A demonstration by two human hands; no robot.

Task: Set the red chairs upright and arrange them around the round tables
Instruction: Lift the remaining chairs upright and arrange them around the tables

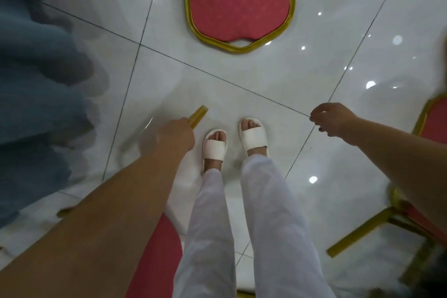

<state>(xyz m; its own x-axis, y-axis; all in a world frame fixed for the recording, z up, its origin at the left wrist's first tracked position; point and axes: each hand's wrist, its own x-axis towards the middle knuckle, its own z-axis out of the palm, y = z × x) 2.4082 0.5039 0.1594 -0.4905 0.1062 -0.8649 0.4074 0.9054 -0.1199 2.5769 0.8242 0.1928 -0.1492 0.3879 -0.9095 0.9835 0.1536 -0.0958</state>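
White-trousered legs and two bare forearms fill the near view. At seven o'clock the left hand (176,136) wraps its fingers round the gold leg (198,115) of a tipped red chair (154,261), whose seat shows under the arm at six o'clock. At three o'clock the right hand (333,118) hangs loosely curled, holding nothing. A second chair (238,0) lies flat on the tiled floor (242,75) at twelve o'clock, and a third chair (362,232) sits at four o'clock, its posture unclear. Righting the gripped chair looks like the step in hand. Next, the leg probably must swing down onto the tiles, with the free hand steadying the back, before the chair slides towards the blue-grey tablecloth (36,80) at nine o'clock.
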